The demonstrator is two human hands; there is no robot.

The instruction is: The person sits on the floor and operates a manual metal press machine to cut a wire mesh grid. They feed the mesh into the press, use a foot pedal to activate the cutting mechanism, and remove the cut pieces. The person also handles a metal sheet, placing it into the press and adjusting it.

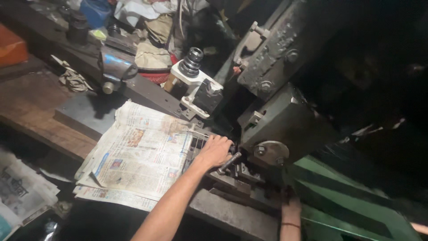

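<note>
My left hand (215, 151) reaches forward over the machine bed, its fingers closed around a short grey metal bar (230, 162) that points at the round steel end cap (270, 153) of a dark heavy machine (285, 116). Just left of that hand lies a slotted metal block (196, 143). My right hand (290, 203) is low at the front, pushed up under the machine body beside the green frame (343, 196). Its fingers are hidden in shadow, and a red thread circles the wrist.
Spread newspaper (138, 156) covers the bed to the left. Behind it stand a white bracket with a black ringed cylinder (192, 62), a metal vise (113, 67), rags (151, 53) and an orange box (10, 44) on a wooden bench (31, 102). More newspaper (20, 192) lies at the lower left.
</note>
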